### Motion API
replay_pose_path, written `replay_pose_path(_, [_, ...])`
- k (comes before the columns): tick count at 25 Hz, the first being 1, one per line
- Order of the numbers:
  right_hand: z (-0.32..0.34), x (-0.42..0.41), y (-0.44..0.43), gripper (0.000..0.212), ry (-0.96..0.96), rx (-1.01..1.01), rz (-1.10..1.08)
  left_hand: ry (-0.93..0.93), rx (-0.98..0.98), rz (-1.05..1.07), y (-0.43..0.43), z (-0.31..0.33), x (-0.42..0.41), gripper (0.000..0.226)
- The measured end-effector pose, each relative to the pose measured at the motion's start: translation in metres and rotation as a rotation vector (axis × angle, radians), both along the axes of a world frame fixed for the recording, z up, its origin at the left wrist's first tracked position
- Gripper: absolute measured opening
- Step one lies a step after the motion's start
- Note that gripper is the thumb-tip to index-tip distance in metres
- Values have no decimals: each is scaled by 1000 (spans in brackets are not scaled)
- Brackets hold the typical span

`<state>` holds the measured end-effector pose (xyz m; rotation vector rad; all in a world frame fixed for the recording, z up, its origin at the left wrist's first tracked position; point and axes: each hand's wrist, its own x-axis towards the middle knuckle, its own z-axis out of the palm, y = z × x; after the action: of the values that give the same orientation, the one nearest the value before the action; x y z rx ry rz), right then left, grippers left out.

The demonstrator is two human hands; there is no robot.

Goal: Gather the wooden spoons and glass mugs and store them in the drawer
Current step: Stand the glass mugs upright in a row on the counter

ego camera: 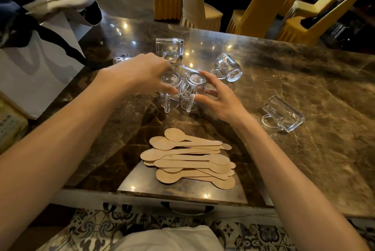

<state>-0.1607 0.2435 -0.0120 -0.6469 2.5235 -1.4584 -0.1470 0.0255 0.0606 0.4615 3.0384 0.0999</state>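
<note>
Two glass mugs stand upside down side by side in the middle of the marble counter [304, 80]. My left hand [142, 74] grips the left mug [170, 92] from above and behind. My right hand [219, 96] curls around the right mug [192, 93]. Another mug [183, 69] shows partly behind them. More glass mugs lie on their sides: one at the back [169, 48], one at the back right [228, 67], one at the right [282, 115], and one mostly hidden behind my left wrist [120, 60]. A pile of several wooden spoons [188, 159] lies near the front edge.
A white paper bag [34, 72] with dark handles stands at the left end of the counter, with cloth on top. A drawer handle [186, 209] shows below the counter's front edge. Yellow-covered chairs [255, 11] stand beyond the far edge.
</note>
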Motion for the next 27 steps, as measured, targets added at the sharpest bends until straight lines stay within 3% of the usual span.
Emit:
replay_pose_path(10, [3,4,5,67,-70,-66,32,-28,361,33,-14,-22,16,87])
replay_pose_path(16, [12,4,14,69,-103,-60,62,10,578,53,-20,-37,18,79])
replay_pose_path(19, [18,-4,23,52,-114,-101,25,88,740,161,-34,-43,22,65])
replay_pose_path(22, [18,-18,21,36,-65,-145,-161,314,862,383,-52,-54,21,42])
replay_pose_path(27, [8,-41,6,45,-90,-99,-288,413,752,584,-79,-73,8,44])
